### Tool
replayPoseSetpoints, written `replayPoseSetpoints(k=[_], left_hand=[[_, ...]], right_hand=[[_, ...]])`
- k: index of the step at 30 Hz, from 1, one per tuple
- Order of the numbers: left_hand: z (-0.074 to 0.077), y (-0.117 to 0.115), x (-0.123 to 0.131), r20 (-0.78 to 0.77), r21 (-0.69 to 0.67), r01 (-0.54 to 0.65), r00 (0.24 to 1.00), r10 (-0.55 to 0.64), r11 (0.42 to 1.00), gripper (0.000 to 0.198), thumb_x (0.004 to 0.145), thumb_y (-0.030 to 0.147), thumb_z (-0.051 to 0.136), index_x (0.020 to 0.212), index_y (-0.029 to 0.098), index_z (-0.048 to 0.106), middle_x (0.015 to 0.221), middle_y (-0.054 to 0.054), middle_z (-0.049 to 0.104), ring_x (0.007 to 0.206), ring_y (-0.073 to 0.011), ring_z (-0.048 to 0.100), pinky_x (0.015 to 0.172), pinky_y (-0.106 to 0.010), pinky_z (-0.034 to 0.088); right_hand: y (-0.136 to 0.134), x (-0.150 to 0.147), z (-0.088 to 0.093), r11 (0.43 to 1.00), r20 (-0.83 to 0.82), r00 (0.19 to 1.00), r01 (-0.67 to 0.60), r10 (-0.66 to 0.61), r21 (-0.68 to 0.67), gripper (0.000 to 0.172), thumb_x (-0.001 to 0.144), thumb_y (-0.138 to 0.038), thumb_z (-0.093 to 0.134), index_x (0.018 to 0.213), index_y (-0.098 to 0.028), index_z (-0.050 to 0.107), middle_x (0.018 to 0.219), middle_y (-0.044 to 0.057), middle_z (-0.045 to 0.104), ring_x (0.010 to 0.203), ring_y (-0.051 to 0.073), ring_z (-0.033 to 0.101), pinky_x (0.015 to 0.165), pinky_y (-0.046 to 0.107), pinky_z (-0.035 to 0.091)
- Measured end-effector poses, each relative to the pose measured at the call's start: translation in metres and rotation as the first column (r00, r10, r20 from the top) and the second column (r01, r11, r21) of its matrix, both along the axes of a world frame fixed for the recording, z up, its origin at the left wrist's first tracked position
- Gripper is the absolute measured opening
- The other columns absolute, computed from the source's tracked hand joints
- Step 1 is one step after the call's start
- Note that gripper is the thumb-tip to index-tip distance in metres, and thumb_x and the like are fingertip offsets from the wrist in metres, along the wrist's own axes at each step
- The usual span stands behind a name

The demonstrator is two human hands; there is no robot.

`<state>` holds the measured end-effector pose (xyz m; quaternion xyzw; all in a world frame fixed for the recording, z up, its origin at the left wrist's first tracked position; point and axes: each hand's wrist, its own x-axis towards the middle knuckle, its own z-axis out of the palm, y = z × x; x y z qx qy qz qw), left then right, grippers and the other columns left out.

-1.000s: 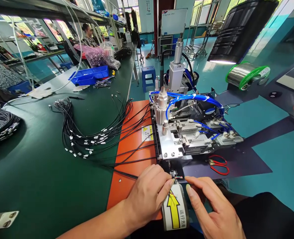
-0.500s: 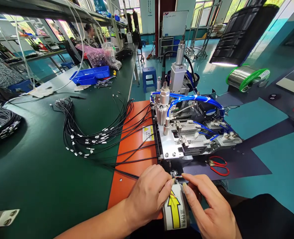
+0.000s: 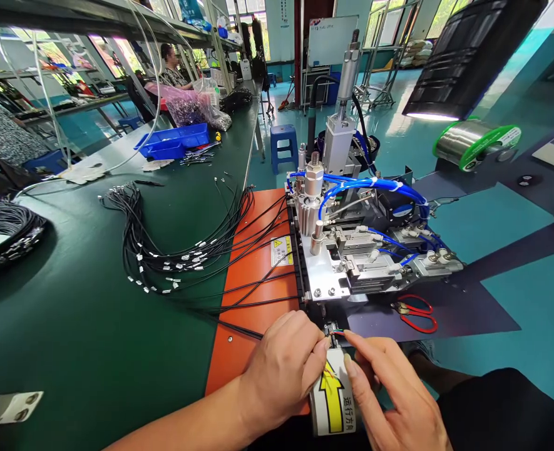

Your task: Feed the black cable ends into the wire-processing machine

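Observation:
My left hand is closed, thumb and finger pinching the end of a black cable at the front of the machine. Thin coloured wires stick out from the pinch to the right. My right hand has its index fingertip at the ends of these wires, with the thumb held apart below. Under both hands is a white label with a yellow arrow on a rounded part. More black cables run across the orange plate into the machine.
Red-handled scissors lie right of the machine. A solder spool and a black lamp stand at the right. On the green table are a cable coil and blue trays. A person sits at the back left.
The view has shifted slightly, so the scene sits a little further right. The right index finger is slightly lower against the wires, and more of the coloured wires shows.

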<state>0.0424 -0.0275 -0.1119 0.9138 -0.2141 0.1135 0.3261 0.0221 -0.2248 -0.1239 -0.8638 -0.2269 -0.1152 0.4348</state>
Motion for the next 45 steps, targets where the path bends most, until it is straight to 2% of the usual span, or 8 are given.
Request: replayPoseSetpoints(k=[9, 18, 24, 27, 31, 34, 38, 45], left_hand=[[0.002, -0.001, 0.000, 0.004, 0.021, 0.007, 1.000, -0.007, 1.000, 0.024, 0.100, 0.018, 0.047, 0.078, 0.016, 0.056, 0.076, -0.004, 0.055, 0.070, -0.0167, 0.049, 0.063, -0.031, 0.040], [0.001, 0.000, 0.001, 0.000, -0.006, 0.013, 1.000, -0.013, 1.000, 0.024, 0.100, 0.019, 0.047, 0.079, 0.017, 0.058, 0.075, -0.004, 0.056, 0.071, -0.0169, 0.050, 0.063, -0.030, 0.039], [-0.002, 0.003, 0.001, -0.028, -0.051, 0.035, 0.999, -0.036, 0.998, 0.022, 0.101, 0.018, 0.047, 0.082, 0.016, 0.059, 0.078, -0.004, 0.057, 0.073, -0.0172, 0.050, 0.065, -0.031, 0.039], [0.000, 0.003, 0.002, -0.035, -0.077, 0.042, 0.998, -0.045, 0.996, 0.021, 0.101, 0.019, 0.047, 0.084, 0.016, 0.059, 0.078, -0.004, 0.057, 0.073, -0.0173, 0.050, 0.066, -0.031, 0.039], [0.002, 0.003, 0.002, -0.055, -0.083, 0.070, 0.996, -0.074, 0.994, 0.021, 0.102, 0.019, 0.046, 0.087, 0.016, 0.061, 0.079, -0.005, 0.057, 0.074, -0.0181, 0.051, 0.067, -0.032, 0.039], [0.002, 0.003, 0.002, -0.061, -0.076, 0.064, 0.996, -0.069, 0.995, 0.022, 0.102, 0.019, 0.046, 0.087, 0.015, 0.061, 0.080, -0.006, 0.057, 0.075, -0.0183, 0.051, 0.068, -0.033, 0.039], [0.001, 0.003, 0.002, -0.055, -0.062, 0.071, 0.996, -0.074, 0.996, 0.022, 0.102, 0.019, 0.046, 0.086, 0.015, 0.061, 0.079, -0.005, 0.057, 0.074, -0.0182, 0.050, 0.067, -0.032, 0.039], [0.001, 0.002, 0.002, -0.018, -0.059, 0.065, 0.998, -0.066, 0.996, 0.021, 0.101, 0.019, 0.048, 0.085, 0.015, 0.062, 0.078, -0.005, 0.056, 0.072, -0.0175, 0.050, 0.065, -0.031, 0.038]], right_hand=[[0.003, 0.001, -0.004, 0.995, 0.077, 0.996, 0.045, -0.038, -0.088, 0.042, 0.098, -0.014, 0.054, 0.140, -0.015, 0.056, 0.109, 0.013, 0.061, 0.092, 0.020, 0.070, 0.079, 0.027, 0.059], [0.014, 0.014, 0.004, 0.990, -0.079, 0.991, 0.113, -0.107, 0.080, 0.008, 0.098, -0.020, 0.059, 0.095, -0.022, 0.066, 0.082, 0.002, 0.062, 0.066, 0.014, 0.062, 0.059, 0.024, 0.053], [0.021, 0.013, 0.002, 0.995, -0.042, 0.999, 0.028, -0.024, 0.092, 0.011, 0.099, -0.017, 0.055, 0.096, -0.020, 0.065, 0.084, 0.003, 0.062, 0.073, 0.015, 0.063, 0.067, 0.026, 0.051], [0.012, 0.015, 0.005, 0.989, -0.135, 0.990, 0.057, -0.039, 0.133, 0.009, 0.098, -0.024, 0.059, 0.094, -0.022, 0.067, 0.085, 0.002, 0.065, 0.073, 0.015, 0.065, 0.066, 0.023, 0.053], [-0.004, 0.026, 0.013, 0.951, -0.443, 0.886, 0.244, -0.138, 0.192, 0.022, 0.095, -0.042, 0.064, 0.093, -0.022, 0.071, 0.084, 0.002, 0.069, 0.073, 0.016, 0.066, 0.059, 0.019, 0.053], [-0.006, 0.032, 0.016, 0.940, -0.625, 0.779, 0.252, -0.055, 0.232, 0.033, 0.094, -0.050, 0.063, 0.101, -0.020, 0.073, 0.077, 0.001, 0.068, 0.070, 0.016, 0.064, 0.053, 0.020, 0.049], [0.000, 0.035, 0.016, 0.924, -0.702, 0.709, 0.217, 0.072, 0.314, 0.037, 0.093, -0.052, 0.062, 0.102, -0.018, 0.075, 0.071, 0.001, 0.065, 0.063, 0.015, 0.058, 0.047, 0.021, 0.042], [0.005, 0.036, 0.021, 0.928, -0.765, 0.640, 0.235, 0.075, 0.288, 0.040, 0.093, -0.055, 0.060, 0.092, -0.018, 0.074, 0.076, 0.002, 0.065, 0.068, 0.016, 0.057, 0.057, 0.024, 0.045]])
